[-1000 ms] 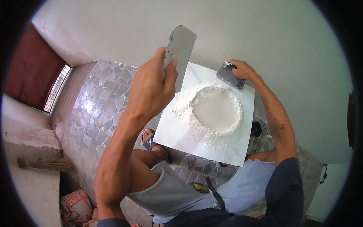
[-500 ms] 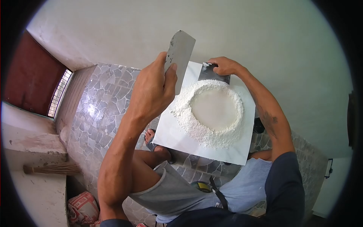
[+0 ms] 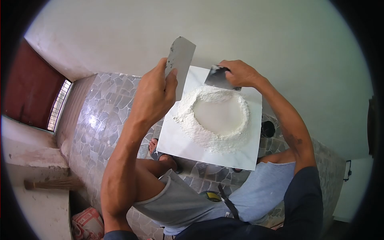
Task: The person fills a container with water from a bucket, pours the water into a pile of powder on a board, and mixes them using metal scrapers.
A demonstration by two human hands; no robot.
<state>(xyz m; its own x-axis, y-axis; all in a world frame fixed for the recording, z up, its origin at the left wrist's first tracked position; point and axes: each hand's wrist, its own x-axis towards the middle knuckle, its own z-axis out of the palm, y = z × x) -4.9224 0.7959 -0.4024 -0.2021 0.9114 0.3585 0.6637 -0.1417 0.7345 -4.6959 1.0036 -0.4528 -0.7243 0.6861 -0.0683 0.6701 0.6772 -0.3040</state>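
Observation:
In my left hand [image 3: 155, 90] is a flat grey scraper [image 3: 183, 64] with a worn, speckled edge, held upright above the left side of a white board [image 3: 168, 140]. My right hand [image 3: 242, 73] grips a dark scraper [image 3: 219, 78] dusted with white, tilted at the far rim of a white powder ring [image 3: 188, 114]. Inside this ring lies a pool of cloudy liquid [image 3: 220, 114]. The ring rests on the board between my knees. My left fingers hide the lower part of the grey scraper.
A black container [image 3: 268, 129] stands on the stone-patterned floor [image 3: 108, 100], right of the board. Beyond the board rises a pale wall [image 3: 256, 32]. To the left are a broom [image 3: 54, 184], a red-and-white sack [image 3: 87, 224] and a dark red door [image 3: 38, 84].
My right hand has tilted the dark scraper, its lower edge now nearer the powder rim. The view has shifted slightly, with the board appearing further left. Both hands keep their scrapers.

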